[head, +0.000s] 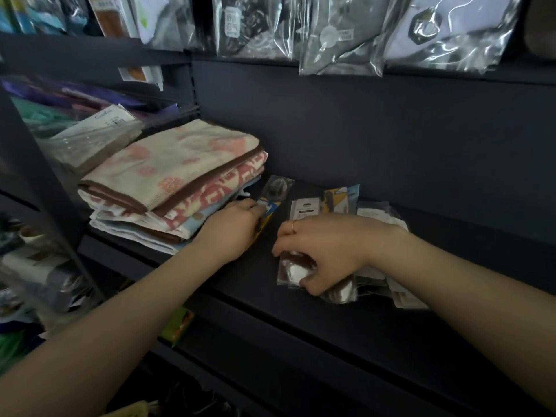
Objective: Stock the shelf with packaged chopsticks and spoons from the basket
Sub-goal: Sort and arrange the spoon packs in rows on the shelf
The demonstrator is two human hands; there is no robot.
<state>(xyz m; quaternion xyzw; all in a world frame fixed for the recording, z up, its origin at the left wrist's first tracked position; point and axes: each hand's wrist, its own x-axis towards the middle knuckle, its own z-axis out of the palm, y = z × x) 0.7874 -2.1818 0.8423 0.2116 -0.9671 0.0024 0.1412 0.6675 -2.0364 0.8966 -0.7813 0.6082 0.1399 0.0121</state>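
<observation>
Head view looks down on a dark matte metal shelf (421, 164) where both hands work side by side. Left hand (231, 233), left of centre, pinches the lower end of a long narrow clear-plastic packet with a blue and yellow card insert (275, 191); the packet lies flat on the shelf, just beside a stack of folded soft towels in cream, pink and brown (168, 182), probably so it fills the bare strip between the towels and the rest of the stock. Right hand (325, 251), centre right, with a thin ring on one finger, curls its fingers and thumb around a small glossy cellophane packet with a brown and white rounded piece inside (293, 270), which looks like a spoon bowl, though that is uncertain. It sits at the front of a loose pile of flat crinkly plastic packets with paper labels (376, 218), spread behind and under the wrist, apparently being squared into a row. Shiny clear bags of goods (436, 34) hang across the top of the frame. No basket is in view.
</observation>
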